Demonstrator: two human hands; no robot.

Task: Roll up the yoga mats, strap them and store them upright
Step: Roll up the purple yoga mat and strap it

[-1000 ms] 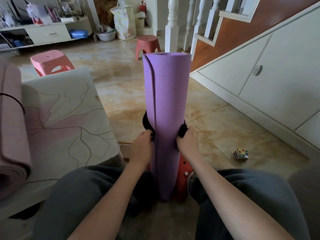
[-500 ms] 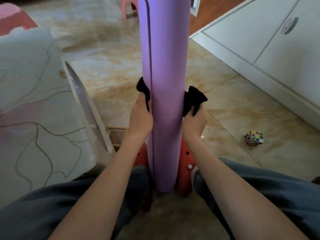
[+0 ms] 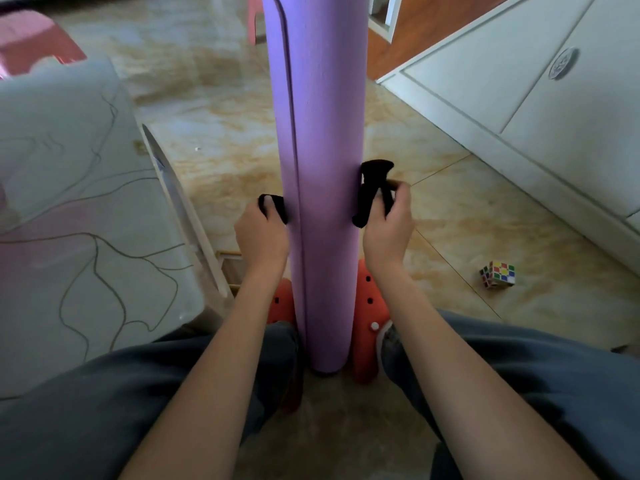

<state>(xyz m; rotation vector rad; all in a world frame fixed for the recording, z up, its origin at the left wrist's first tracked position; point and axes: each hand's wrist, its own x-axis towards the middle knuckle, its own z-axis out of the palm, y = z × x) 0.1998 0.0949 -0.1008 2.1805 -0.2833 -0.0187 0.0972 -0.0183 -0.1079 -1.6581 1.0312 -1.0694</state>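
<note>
Purple mat (image 3: 322,188): rolled, upright; black strap (image 3: 372,192) unfastened, ends pinched by left hand (image 3: 261,233) at nine o'clock, right hand (image 3: 388,226) at three; storing left.

No words, labels, brands or numbers can be read anywhere. The round embossed handle (image 3: 563,62) on the white cupboard door at the far right bears a pattern too blurred to make out.

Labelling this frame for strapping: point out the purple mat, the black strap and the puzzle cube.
purple mat (image 3: 322,168), head view, middle of the roll.
black strap (image 3: 369,192), head view, right end.
puzzle cube (image 3: 498,274), head view, top face.
</note>
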